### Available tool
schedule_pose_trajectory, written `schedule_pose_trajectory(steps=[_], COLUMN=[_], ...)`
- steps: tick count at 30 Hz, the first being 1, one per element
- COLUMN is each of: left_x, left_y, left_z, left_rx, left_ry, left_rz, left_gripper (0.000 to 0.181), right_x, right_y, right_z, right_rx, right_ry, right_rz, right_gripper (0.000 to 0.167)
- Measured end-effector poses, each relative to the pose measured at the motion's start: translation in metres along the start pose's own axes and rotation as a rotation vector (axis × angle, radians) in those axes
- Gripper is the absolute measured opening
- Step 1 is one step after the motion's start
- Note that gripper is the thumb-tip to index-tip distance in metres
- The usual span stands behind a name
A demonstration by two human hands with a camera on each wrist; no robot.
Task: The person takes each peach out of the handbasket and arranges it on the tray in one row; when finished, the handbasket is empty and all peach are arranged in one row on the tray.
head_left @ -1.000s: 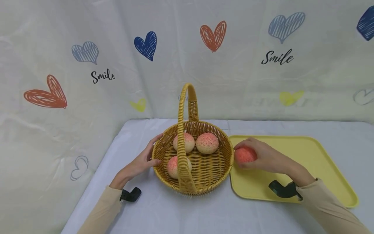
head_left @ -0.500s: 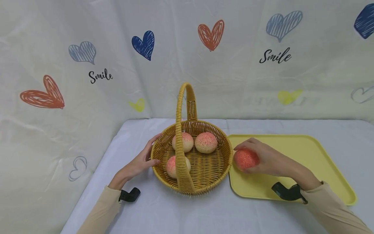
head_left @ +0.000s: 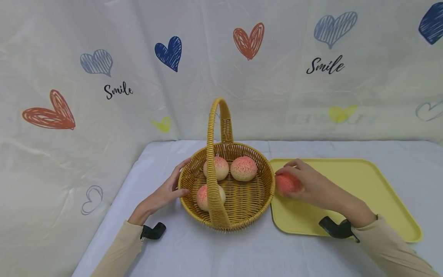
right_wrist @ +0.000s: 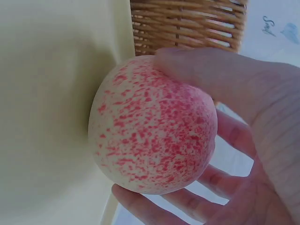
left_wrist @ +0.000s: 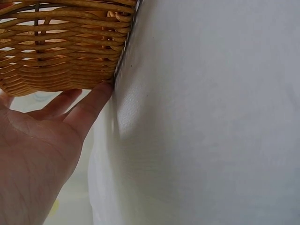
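A round wicker basket with a tall arched handle stands at the middle of the table. Three speckled pink-and-cream peaches lie inside: one at the back right, one at the back left and one at the front left. My left hand holds the basket's left side, thumb at the rim and fingers against the outer wall. At the left end of the yellow tray, my right hand grips another peach between thumb and fingers. I cannot tell whether that peach touches the tray.
The tray's left edge lies close beside the basket. A white cloth covers the table. Behind it hangs a pale curtain printed with hearts and "Smile". A black wrist device sits at the right sleeve, another at the left.
The right hand and its peach shift slightly over the tray's left end, down and then back up and left in view. The left hand stays at the basket.
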State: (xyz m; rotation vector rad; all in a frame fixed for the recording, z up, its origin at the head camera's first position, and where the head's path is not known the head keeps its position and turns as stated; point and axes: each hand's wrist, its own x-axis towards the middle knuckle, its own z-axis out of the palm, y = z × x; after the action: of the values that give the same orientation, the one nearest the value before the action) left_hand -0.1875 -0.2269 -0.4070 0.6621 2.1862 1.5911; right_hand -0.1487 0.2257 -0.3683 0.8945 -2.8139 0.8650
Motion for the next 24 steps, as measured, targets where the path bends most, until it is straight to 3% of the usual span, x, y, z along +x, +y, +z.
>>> schedule_pose_trajectory(steps=[5, 12, 15, 20, 24], left_x=[-0.001, 0.0, 0.0, 0.0, 0.0], left_y=[-0.002, -0.003, -0.002, -0.002, -0.002], left_z=[0.0, 0.0, 0.0, 0.0, 0.001], left_rx=[0.005, 0.003, 0.005, 0.01, 0.009], left_ry=[0.006, 0.006, 0.005, 0.004, 0.004], left_rz=[-0.007, -0.01, -0.012, -0.007, -0.003], left_gripper=[0.092, 0.092, 0.092, 0.092, 0.092], right_x=[0.001, 0.002, 0.002, 0.002, 0.004], right_y=[-0.002, 0.006, 0.007, 0.005, 0.003], right_z=[0.003, -0.002, -0.001, 0.007, 0.011], right_rx=[-0.038, -0.004, 0.014, 0.063, 0.03], right_ry=[0.01, -0.006, 0.004, -0.012, -0.015], right_rz=[-0.063, -0.168, -0.134, -0.006, 0.019], right_gripper=[0.044, 0.05, 0.052, 0.056, 0.051])
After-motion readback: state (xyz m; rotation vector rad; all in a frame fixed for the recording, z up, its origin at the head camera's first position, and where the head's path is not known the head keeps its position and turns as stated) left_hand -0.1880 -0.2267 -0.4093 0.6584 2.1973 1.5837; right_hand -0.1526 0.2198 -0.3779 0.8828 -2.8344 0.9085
